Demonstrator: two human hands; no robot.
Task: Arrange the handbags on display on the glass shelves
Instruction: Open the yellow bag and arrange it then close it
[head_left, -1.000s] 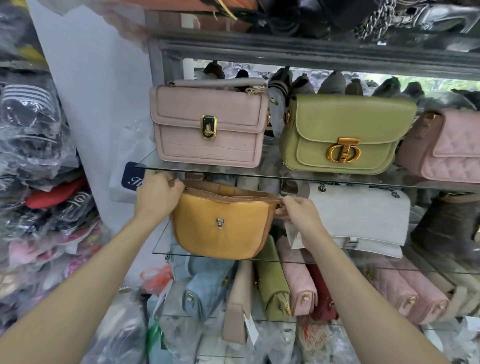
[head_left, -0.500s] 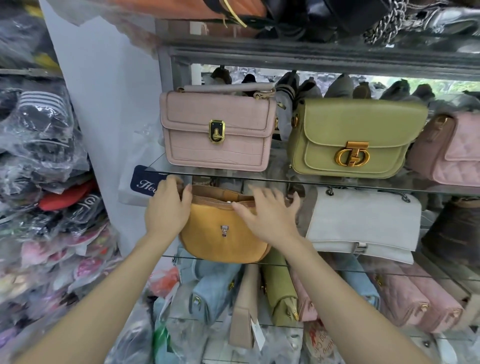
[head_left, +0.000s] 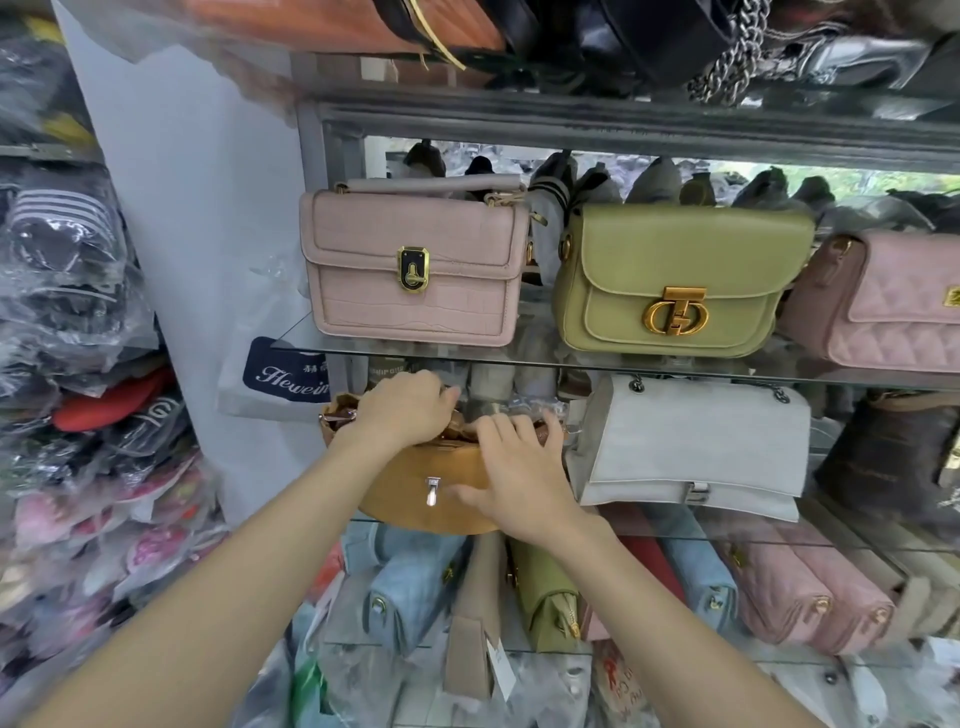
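Note:
A mustard handbag (head_left: 405, 493) with a small silver clasp stands at the left end of the middle glass shelf (head_left: 753, 538). My left hand (head_left: 405, 410) lies on its top edge, fingers curled over the bunched brown strap. My right hand (head_left: 514, 473) presses flat on the bag's front right, with straight fingers reaching over the top rim. A pale grey flap bag (head_left: 691, 447) stands right beside it. On the upper glass shelf (head_left: 540, 356) stand a pink croc-textured bag (head_left: 415, 270), an olive green bag (head_left: 675, 280) and a quilted pink bag (head_left: 883, 306).
Below, the bottom shelf holds several bags side-on, among them a blue bag (head_left: 410, 587) and pink quilted bags (head_left: 810, 592). A dark brown bag (head_left: 893, 457) stands at the far right. Plastic-wrapped goods (head_left: 67, 364) are piled on the left. More bags crowd the top shelf (head_left: 623, 124).
The mustard bag has gone deeper onto the middle shelf. My right hand left its right end and now presses on the front. My left hand moved from its left end onto the top.

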